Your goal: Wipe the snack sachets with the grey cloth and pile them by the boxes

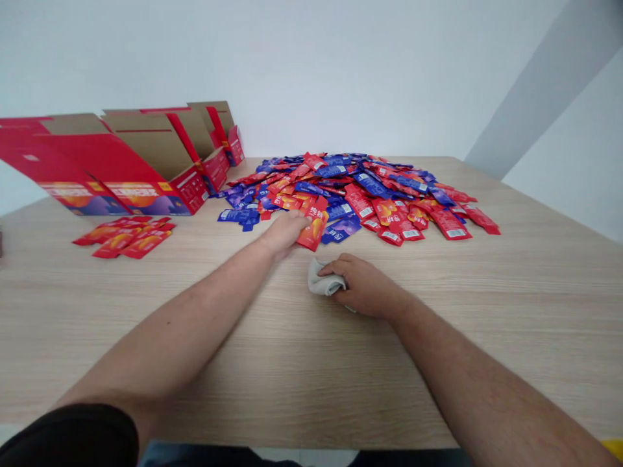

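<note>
My left hand (pixel 287 232) is closed on a red sachet (pixel 314 227) with an orange print, at the front edge of the pile. Closer to me, my right hand (pixel 365 283) grips a folded light grey cloth (pixel 322 280) against the tabletop. Behind both hands spreads a wide heap of red and blue sachets (pixel 363 200). A smaller group of red sachets (pixel 131 237) lies flat on the left, apart from the heap.
Several red cartons with raised flaps stand in a row at the back left, the nearest carton (pixel 146 198) behind the small group. The wooden table (pixel 511 292) meets a white wall (pixel 341 78) at the back.
</note>
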`<state>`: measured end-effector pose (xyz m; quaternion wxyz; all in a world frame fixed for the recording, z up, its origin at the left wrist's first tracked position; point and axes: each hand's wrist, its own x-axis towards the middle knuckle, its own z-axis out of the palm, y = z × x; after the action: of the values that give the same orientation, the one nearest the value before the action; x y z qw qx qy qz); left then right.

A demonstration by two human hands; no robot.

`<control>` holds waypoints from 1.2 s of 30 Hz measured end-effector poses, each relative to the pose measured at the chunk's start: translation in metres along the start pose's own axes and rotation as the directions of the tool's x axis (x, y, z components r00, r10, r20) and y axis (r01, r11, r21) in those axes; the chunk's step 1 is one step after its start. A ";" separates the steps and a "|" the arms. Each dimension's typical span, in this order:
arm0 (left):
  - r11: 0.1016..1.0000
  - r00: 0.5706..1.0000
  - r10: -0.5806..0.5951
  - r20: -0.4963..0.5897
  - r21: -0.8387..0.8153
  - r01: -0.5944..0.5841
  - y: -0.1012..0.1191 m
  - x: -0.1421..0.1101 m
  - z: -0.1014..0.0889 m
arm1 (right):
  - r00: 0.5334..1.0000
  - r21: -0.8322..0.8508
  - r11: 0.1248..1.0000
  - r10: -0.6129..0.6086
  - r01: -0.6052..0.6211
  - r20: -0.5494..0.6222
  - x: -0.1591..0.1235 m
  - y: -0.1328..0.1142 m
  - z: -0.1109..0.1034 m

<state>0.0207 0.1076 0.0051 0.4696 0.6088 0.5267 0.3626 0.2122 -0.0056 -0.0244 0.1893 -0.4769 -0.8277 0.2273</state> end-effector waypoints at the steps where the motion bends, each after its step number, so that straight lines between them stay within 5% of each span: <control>1: 0.994 0.998 -0.052 0.020 -0.096 0.054 -0.002 -0.012 -0.007 | 1.000 0.000 1.000 -0.004 0.004 -0.004 0.000 0.002 0.000; 5: 0.886 0.964 -0.207 0.164 -0.387 0.256 -0.006 -0.059 -0.030 | 0.999 0.013 1.000 -0.015 0.016 -0.042 0.004 0.009 0.002; 8: 0.596 0.891 -0.320 0.321 -0.663 0.453 -0.007 -0.085 -0.037 | 0.996 0.036 0.999 0.005 -0.002 -0.092 0.005 0.013 0.003; 12: 0.438 0.880 -0.308 0.360 -0.768 0.468 -0.011 -0.097 -0.034 | 0.982 0.074 0.995 0.076 -0.064 -0.175 0.005 0.015 0.004; 24: 0.406 0.850 -0.330 0.412 -0.750 0.521 -0.036 -0.088 -0.026 | 0.860 0.233 0.955 0.270 -0.182 -0.434 0.020 0.006 -0.027; 28: 0.403 0.824 -0.326 0.464 -0.720 0.565 -0.031 -0.098 -0.019 | 0.860 0.192 0.977 0.177 -0.094 -0.478 0.027 -0.020 -0.031; 32: 0.412 0.826 -0.303 0.476 -0.716 0.564 -0.030 -0.103 -0.017 | 0.818 0.109 0.993 0.100 -0.046 -0.567 0.022 -0.030 -0.011; 36: 0.444 0.847 -0.247 0.471 -0.722 0.531 -0.034 -0.104 -0.015 | 0.864 -0.033 0.999 -0.049 0.038 -0.501 0.008 -0.030 0.004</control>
<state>-0.0229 0.0082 -0.0173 0.8442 0.2187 0.3400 0.3520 0.1853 -0.0122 -0.0102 0.3979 -0.5027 -0.7630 0.0822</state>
